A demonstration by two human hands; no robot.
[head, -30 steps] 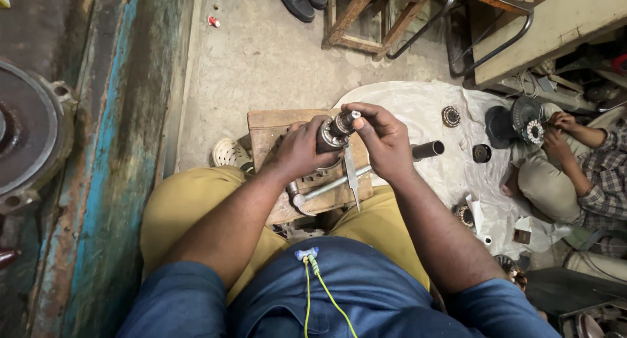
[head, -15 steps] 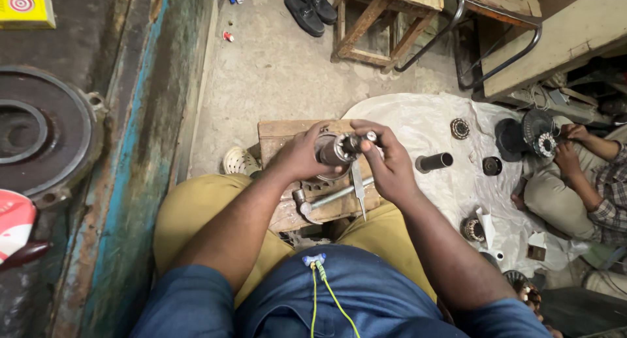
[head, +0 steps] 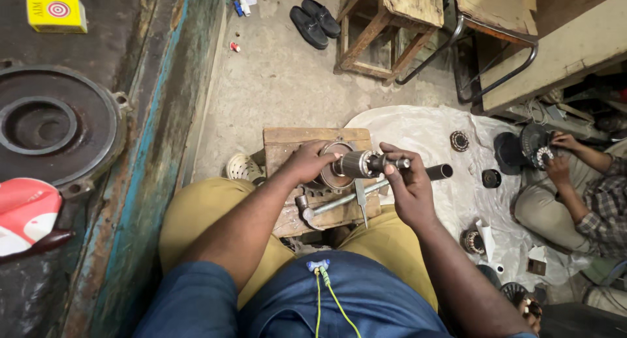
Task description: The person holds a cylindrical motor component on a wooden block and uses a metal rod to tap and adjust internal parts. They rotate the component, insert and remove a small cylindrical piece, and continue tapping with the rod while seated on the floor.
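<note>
The left hand [head: 310, 163] has its grip closed round the wide end of a small motor rotor [head: 353, 165], held level above the far edge of a wooden block [head: 287, 142] between the knees. The right hand [head: 405, 188] pinches the rotor's thin shaft [head: 394, 162], fingers curled tight. A hammer [head: 313, 210] lies on the block's near edge. On the floor, a white sheet [head: 418, 132] carries loose motor parts, where another person's hands [head: 555, 158] work.

Dull metal rotor [head: 356, 165] over rough wooden block [head: 287, 142].
</note>
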